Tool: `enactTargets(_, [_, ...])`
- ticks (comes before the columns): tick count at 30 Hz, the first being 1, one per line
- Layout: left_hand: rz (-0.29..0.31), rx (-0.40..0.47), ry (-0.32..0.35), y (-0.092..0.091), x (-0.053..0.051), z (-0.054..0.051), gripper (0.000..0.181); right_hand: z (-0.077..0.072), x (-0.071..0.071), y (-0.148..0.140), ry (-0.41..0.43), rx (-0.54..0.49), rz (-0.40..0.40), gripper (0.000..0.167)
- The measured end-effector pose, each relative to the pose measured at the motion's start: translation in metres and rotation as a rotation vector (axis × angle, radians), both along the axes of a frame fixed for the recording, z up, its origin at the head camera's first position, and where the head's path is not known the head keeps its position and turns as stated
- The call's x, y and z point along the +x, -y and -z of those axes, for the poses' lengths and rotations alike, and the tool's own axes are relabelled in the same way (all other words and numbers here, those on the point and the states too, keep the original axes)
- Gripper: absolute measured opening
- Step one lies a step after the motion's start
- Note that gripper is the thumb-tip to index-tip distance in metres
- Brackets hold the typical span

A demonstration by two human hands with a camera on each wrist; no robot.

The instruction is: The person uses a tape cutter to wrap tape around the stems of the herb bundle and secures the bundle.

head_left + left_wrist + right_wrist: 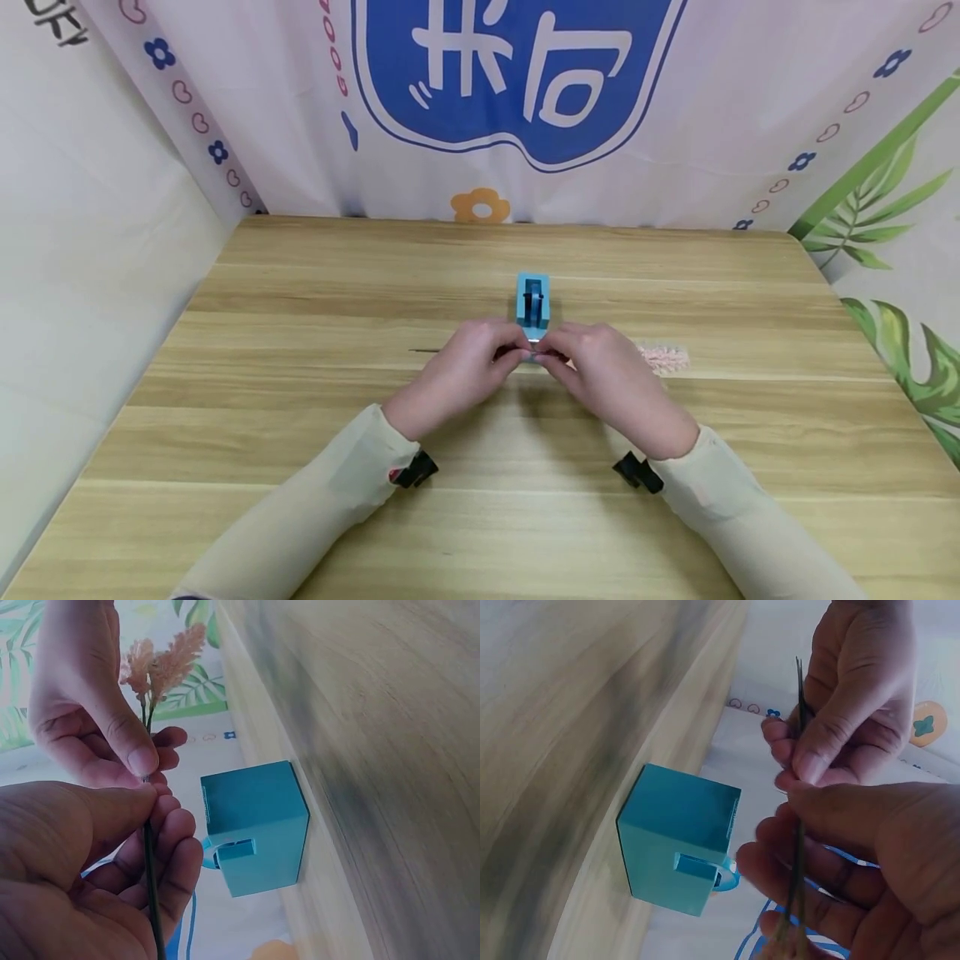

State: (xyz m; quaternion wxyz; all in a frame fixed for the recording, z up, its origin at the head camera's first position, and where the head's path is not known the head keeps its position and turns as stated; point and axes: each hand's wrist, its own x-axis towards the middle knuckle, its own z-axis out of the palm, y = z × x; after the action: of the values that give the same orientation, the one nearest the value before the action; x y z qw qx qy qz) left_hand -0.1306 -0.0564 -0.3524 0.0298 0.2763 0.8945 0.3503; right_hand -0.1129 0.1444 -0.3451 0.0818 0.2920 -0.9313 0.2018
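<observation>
Two thin dark stems with fluffy pink artificial flower heads (176, 664) are held level, just in front of a blue tape dispenser (533, 321). My left hand (468, 358) pinches the stems between thumb and fingers, and their bare ends (800, 682) stick out beyond it on the left. Close against it, my right hand (603, 362) pinches the stems at nearly the same spot, thumb tips almost touching. The flower heads reach out past the right hand. Whether a piece of tape lies between the fingertips is hidden by the fingers.
The dispenser stands on a wooden table (300, 400), its cutter end toward the hands. A printed white curtain (285, 108) hangs behind the table's far edge, with leaf-patterned cloth (892, 208) at the right. Each sleeved wrist carries a small black camera (416, 471).
</observation>
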Motion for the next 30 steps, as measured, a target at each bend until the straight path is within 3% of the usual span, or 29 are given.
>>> enactTargets(5, [-0.009,-0.025,0.012,0.001,-0.003,0.002,0.008,0.001,-0.001,-0.003,0.033,0.033,0.021,0.006])
enactTargets(15, [0.000,-0.217,0.077,0.003,-0.003,0.007,0.007,0.008,-0.005,-0.006,0.166,0.155,0.030,0.008])
enactTargets(22, [0.019,-0.290,0.124,0.004,-0.005,0.013,0.010,0.013,-0.010,-0.003,0.244,0.231,0.022,0.010])
enactTargets(30, [0.029,-0.339,0.109,0.004,-0.005,0.021,0.018,0.022,-0.010,0.001,0.281,0.267,0.000,0.019])
